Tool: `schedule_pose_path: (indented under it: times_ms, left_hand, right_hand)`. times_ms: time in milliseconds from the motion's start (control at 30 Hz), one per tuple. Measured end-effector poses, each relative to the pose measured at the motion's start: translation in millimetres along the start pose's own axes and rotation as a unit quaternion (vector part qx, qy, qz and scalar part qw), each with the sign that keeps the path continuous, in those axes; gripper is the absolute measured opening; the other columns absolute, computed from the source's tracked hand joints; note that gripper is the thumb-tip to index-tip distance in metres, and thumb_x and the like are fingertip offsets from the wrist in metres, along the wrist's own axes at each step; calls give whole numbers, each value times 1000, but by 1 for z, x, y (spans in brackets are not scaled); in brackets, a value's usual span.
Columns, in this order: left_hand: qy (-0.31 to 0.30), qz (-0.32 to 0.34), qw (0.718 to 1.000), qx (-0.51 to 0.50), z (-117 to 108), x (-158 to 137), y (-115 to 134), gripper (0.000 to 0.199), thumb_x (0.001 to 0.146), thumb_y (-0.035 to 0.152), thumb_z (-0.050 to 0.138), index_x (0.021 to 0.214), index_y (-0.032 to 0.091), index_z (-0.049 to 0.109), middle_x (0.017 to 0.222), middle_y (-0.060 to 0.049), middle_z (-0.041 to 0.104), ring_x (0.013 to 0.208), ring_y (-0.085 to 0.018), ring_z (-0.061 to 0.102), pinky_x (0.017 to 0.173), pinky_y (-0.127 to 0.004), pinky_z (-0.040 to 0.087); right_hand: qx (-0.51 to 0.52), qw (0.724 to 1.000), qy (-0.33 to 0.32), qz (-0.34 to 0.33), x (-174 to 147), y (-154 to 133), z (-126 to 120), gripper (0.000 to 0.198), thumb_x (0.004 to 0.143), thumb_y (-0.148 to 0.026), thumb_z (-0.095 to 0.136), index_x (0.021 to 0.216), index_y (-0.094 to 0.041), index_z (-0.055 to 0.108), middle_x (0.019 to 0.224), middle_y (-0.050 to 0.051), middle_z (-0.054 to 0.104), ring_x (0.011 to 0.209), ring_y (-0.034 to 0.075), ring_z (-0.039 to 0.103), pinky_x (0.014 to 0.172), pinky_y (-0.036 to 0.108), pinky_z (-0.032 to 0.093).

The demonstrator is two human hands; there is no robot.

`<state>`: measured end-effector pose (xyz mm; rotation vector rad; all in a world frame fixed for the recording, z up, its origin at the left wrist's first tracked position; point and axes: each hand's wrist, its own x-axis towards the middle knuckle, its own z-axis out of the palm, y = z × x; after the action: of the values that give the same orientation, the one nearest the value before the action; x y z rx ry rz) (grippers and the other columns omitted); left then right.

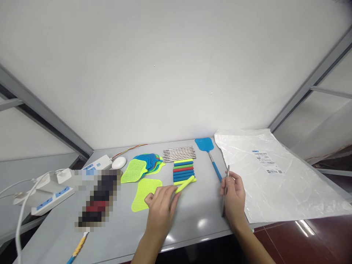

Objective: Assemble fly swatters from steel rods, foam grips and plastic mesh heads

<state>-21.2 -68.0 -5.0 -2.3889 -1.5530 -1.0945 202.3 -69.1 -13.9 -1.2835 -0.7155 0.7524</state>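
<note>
My left hand (162,203) pinches the lower end of a yellow handle sleeve (185,184), its upper end over a row of coloured handle sleeves (183,169). Beside that hand, a yellow fly swatter head (143,192) lies flat on the grey table (200,205). In my right hand (233,196) is a slim metal rod (223,207), held roughly upright with its tip above the fingers. Just behind this hand lies a blue fly swatter (204,144) with a metal shaft and blue handle.
Several metal rods (180,153) lie side by side near the wall. Left of them is a pile of blue, red and yellow swatter heads (134,170). Power strips (53,201), a round white device (119,162) and a blurred-out object (99,200) occupy the left. A white plastic package (275,194) covers the right.
</note>
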Motion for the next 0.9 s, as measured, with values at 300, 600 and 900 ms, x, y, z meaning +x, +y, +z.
schedule_pose_path:
  times_ms: [300, 600, 900]
  left_hand:
    - [129, -3, 962, -242, 15, 9, 35, 34, 85, 7, 57, 115, 23, 53, 98, -4, 66, 94, -18, 62, 80, -33, 51]
    - [-133, -91, 946, -281, 36, -1, 51, 16, 92, 19, 50, 104, 23, 59, 101, -4, 65, 95, -17, 61, 82, -31, 52]
    - [-204, -51, 966, -154, 51, 17, 41, 22, 97, 21, 36, 91, 19, 57, 86, -4, 64, 82, -19, 59, 77, -34, 43]
  right_hand:
    - [-5, 998, 24, -50, -7, -2, 2, 20, 93, -39, 49, 107, -24, 47, 68, -7, 47, 52, 9, 43, 53, 24, 38]
    - [72, 981, 65, -167, -15, -1, 9, 8, 94, -31, 49, 93, -24, 44, 65, -8, 38, 48, 8, 35, 48, 24, 29]
    - [51, 978, 29, -200, -19, 2, 8, 17, 94, -32, 48, 81, -21, 45, 62, -7, 36, 48, 8, 34, 49, 25, 27]
